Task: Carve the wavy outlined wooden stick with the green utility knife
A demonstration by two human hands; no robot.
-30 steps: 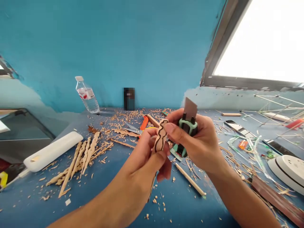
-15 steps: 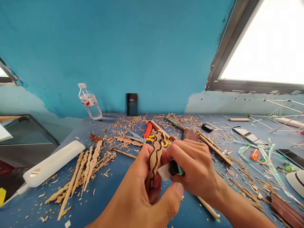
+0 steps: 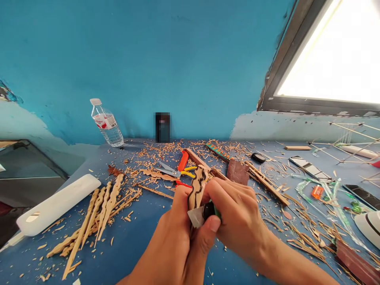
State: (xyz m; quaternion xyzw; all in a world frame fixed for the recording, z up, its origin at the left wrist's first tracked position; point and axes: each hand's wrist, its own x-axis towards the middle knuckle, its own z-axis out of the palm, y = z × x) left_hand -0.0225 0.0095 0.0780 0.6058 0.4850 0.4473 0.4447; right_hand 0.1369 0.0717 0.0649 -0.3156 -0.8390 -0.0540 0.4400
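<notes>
My left hand (image 3: 175,237) is closed around a flat wooden strip (image 3: 197,188) marked with wavy black lines; the strip stands upright above my fingers. My right hand (image 3: 237,217) grips a green and black utility knife (image 3: 211,209), and its grey blade (image 3: 196,217) lies against the strip's lower part. My left thumb presses near the blade. Both hands meet low over the blue table (image 3: 142,245).
Several carved wavy wooden sticks (image 3: 97,209) lie at left beside a white plastic case (image 3: 53,206). Scissors (image 3: 170,171), an orange cutter (image 3: 183,160), a water bottle (image 3: 105,123) and wood shavings lie behind. At right are thin sticks, a dark wood piece (image 3: 237,172) and a phone (image 3: 360,194).
My hands came down from a raised position toward the table. The knife turned from blade-up to blade against the strip, then slid slightly along it.
</notes>
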